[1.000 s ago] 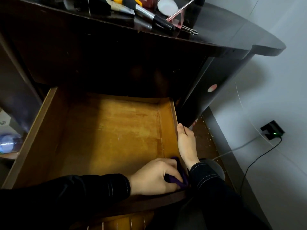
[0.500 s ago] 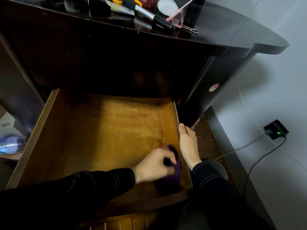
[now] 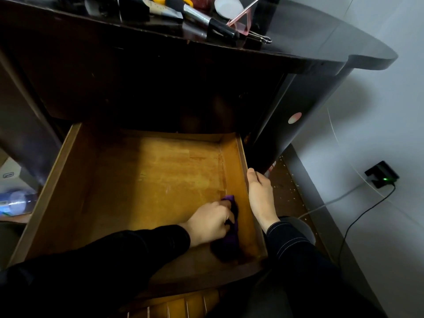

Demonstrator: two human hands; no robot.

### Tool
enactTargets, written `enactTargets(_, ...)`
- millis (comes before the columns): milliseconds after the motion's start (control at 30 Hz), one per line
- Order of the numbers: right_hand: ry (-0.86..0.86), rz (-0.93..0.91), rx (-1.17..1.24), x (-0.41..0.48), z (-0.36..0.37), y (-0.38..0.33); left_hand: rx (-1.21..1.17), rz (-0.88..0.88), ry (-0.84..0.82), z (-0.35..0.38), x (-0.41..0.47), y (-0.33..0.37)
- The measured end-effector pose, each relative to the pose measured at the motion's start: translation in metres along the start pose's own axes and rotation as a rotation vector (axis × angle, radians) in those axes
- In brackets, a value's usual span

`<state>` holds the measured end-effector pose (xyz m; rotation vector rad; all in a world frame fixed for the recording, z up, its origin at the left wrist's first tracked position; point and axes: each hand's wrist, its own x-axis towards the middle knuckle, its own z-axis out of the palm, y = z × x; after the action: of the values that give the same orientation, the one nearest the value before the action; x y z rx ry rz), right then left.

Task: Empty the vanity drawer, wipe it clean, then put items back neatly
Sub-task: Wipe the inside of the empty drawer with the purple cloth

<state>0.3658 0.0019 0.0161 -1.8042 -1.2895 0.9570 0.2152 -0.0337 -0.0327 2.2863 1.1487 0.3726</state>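
Note:
The wooden vanity drawer [image 3: 75, 171] is pulled out and holds nothing but a purple cloth [image 3: 230, 237]. My left hand [image 3: 210, 222] is closed on that cloth and presses it against the drawer floor in the near right corner, beside the right wall. My right hand [image 3: 260, 198] grips the top edge of the drawer's right wall, thumb toward the inside. Both arms wear dark sleeves.
The dark vanity top [image 3: 321, 42] overhangs the drawer and carries a makeup brush [image 3: 208, 21], scissors, a pink-framed item and other items. A charger [image 3: 380, 174] with a green light and cables sit by the wall at right. A bottle [image 3: 16, 200] lies at left.
My left hand has slid the purple cloth away from the near right corner, farther back along the right wall. My right hand has stayed on the wall edge.

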Motion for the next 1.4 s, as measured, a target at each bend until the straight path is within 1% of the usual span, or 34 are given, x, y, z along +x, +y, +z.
enactTargets(100,0.005,-0.011,0.002,0.001,0.000,0.002,0.161,-0.024,0.092,-0.011,0.023,-0.016)
enactTargets(233,-0.003,-0.012,0.007,0.003,0.000,0.004,0.203,-0.204,0.235,-0.034,0.073,-0.047)
enactTargets(333,0.002,-0.011,0.011,0.004,0.001,0.006,0.207,-0.304,0.290,-0.044,0.102,-0.063)
enactTargets(433,0.017,-0.013,0.006,0.004,0.001,0.007,0.242,-0.334,0.294,-0.041,0.108,-0.064)
enactTargets(500,0.016,-0.015,0.004,0.004,0.000,0.007,0.268,-0.303,0.248,-0.037,0.097,-0.056)
enactTargets(600,0.031,-0.033,-0.019,0.005,0.000,0.007,0.297,-0.201,0.137,-0.027,0.064,-0.036)
enactTargets(700,0.027,-0.043,-0.042,0.005,0.000,0.005,0.322,-0.076,-0.016,-0.013,0.026,-0.010)
enactTargets(833,0.015,-0.048,-0.051,0.002,-0.002,0.003,0.317,0.162,-0.287,-0.003,-0.008,0.017)
enactTargets(900,0.009,-0.040,-0.079,-0.001,-0.003,-0.001,0.291,0.202,-0.331,-0.001,-0.017,0.020)
enactTargets(1000,0.008,-0.040,-0.213,-0.004,-0.005,-0.005,0.158,0.068,-0.272,-0.016,-0.020,0.015)
enactTargets(1033,0.005,-0.045,-0.257,-0.005,-0.005,-0.005,0.126,0.018,-0.221,-0.024,-0.020,0.013)
enactTargets(1133,-0.015,-0.039,-0.323,-0.009,-0.006,-0.011,0.034,-0.088,0.008,-0.053,-0.022,0.010)
enactTargets(1200,-0.086,-0.006,-0.344,-0.010,-0.010,-0.016,-0.074,-0.136,0.125,-0.073,-0.031,0.011)
enactTargets(1300,-0.279,0.029,-0.403,-0.008,-0.029,-0.026,-0.220,-0.163,0.263,-0.103,-0.046,0.015)
enactTargets(1367,-0.325,-0.033,-0.431,-0.007,-0.047,-0.040,-0.382,-0.154,0.343,-0.123,-0.056,0.021)
enactTargets(1400,-0.332,-0.092,-0.393,-0.009,-0.056,-0.051,-0.485,-0.141,0.374,-0.132,-0.060,0.025)
